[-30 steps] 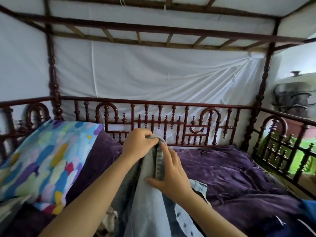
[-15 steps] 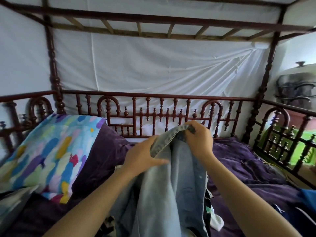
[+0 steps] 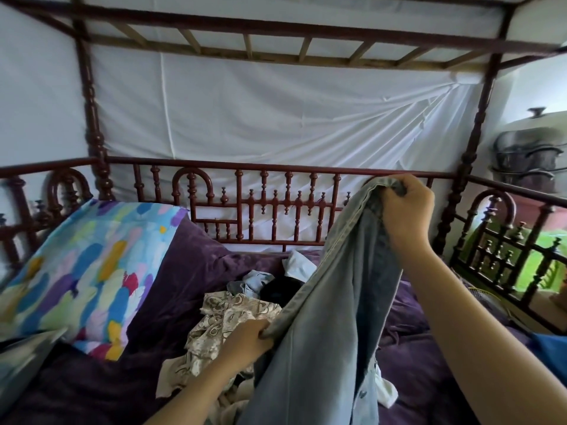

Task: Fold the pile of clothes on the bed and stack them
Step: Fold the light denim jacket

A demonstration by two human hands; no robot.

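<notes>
Nearest, the left hand (image 3: 247,337) pinches the side edge of the light denim jeans (image 3: 331,326), fingers curled into the cloth. The jeans slant up to the right hand (image 3: 408,210), which clutches their top end level with the bed rail (image 3: 260,167). Under them on the purple bedspread (image 3: 159,302) lies the pile of clothes (image 3: 227,314): a beige patterned piece, something black, something white. A colourful pillow (image 3: 86,265) leans at left. Beyond the bed stand stacked metal pots (image 3: 527,157), contents hidden.
</notes>
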